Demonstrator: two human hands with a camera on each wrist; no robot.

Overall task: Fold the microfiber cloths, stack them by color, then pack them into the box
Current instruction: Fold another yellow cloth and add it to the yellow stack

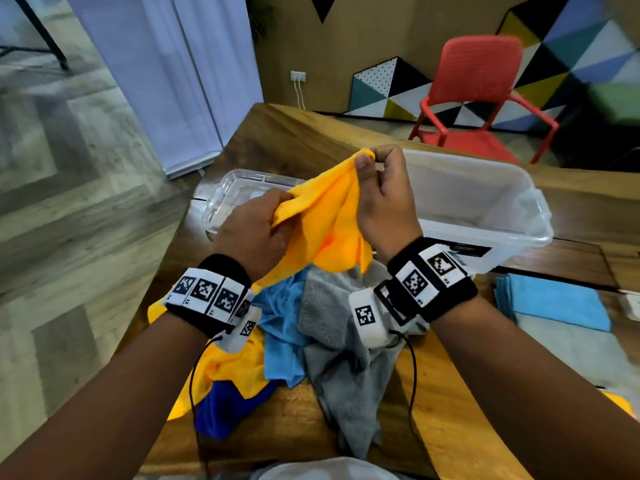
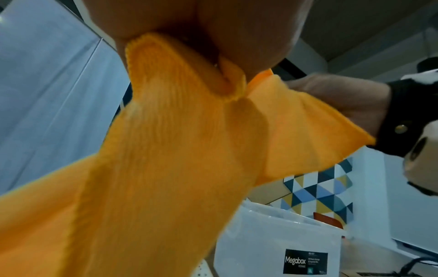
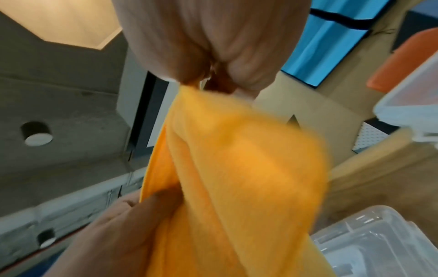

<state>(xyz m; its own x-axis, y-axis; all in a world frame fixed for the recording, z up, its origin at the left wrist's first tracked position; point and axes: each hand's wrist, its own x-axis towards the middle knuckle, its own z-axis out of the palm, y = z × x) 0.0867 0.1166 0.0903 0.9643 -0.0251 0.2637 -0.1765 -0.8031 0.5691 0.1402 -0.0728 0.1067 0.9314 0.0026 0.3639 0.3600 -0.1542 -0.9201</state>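
both hands hold one orange cloth (image 1: 332, 216) up in the air above the desk (image 1: 450, 393); the right hand (image 1: 384, 199) pinches a corner of it between thumb and curled fingers at the top, and the left hand (image 1: 256, 230) grips a bunched edge lower down, toward 9 o'clock; the cloth hangs between them, slack and creased, not yet flat, so i judge this to be the opening-out before its first fold.

the task looks early on; the box (image 1: 485, 209), a translucent white tub at 1 o'clock, shows nothing in the part of its inside that can be seen; its clear lid (image 1: 228, 192) lies beside it at 11 o'clock; at 3 o'clock, on the desk's right side, a folded light blue cloth (image 1: 554, 303) lies flat, with what looks like a grey folded piece just under or beside it, so some folding is done; how many layers sit there i cannot tell.

still unfolded, in a heap at 6 o'clock under the wrists: one light blue cloth (image 1: 280, 337), at least one grey cloth (image 1: 343, 362), one dark blue cloth (image 1: 221, 407), and more orange fabric (image 1: 232, 368), which may be one cloth or two; a scrap of orange also shows at the right edge by the forearm.

counted: two hands, one box, one lid, one cloth in hand, roughly four or five loose, at least one folded; left to do is most of the folding, the sorting by colour, and all the packing.
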